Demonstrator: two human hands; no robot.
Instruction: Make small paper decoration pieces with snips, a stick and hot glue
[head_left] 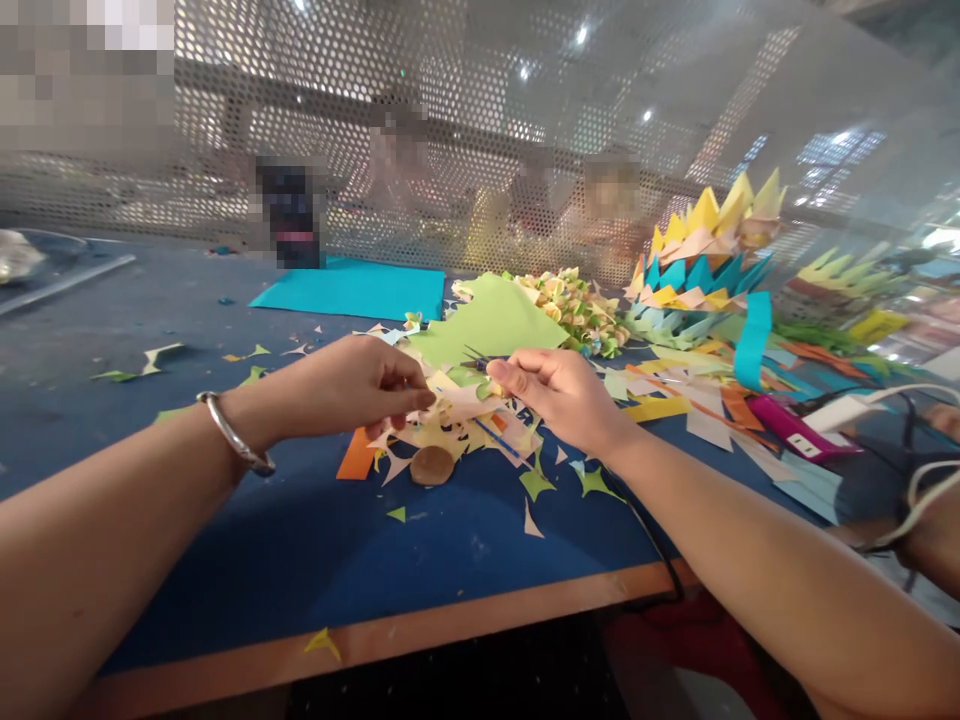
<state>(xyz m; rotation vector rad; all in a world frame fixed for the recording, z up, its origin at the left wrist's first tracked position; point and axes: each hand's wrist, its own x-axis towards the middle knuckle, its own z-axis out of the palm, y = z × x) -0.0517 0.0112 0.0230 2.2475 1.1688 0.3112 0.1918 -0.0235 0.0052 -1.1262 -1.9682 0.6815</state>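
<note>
My left hand (pixel 379 385), with a silver bangle on its wrist, hovers over the paper scraps with its fingertips pinched together; whatever is between them is too small to make out. To the right, my right hand (pixel 555 390) is closed on small scissors (pixel 477 355), whose thin blades point left. Cut paper scraps (pixel 457 405) in pale pink, yellow and green lie below both hands. A round brown disc (pixel 432 465) rests at the front of the scraps. Behind the hands is a light green paper sheet (pixel 491 320), beside a heap of small folded paper pieces (pixel 589 310).
A bright blue sheet (pixel 360 288) lies at the back left. Layered, spiky paper pieces (pixel 705 250) stand at the back right. A magenta power strip (pixel 799 428) with cables is at the right, near another person's arm (pixel 934 530). A perforated metal screen (pixel 465 130) rises behind.
</note>
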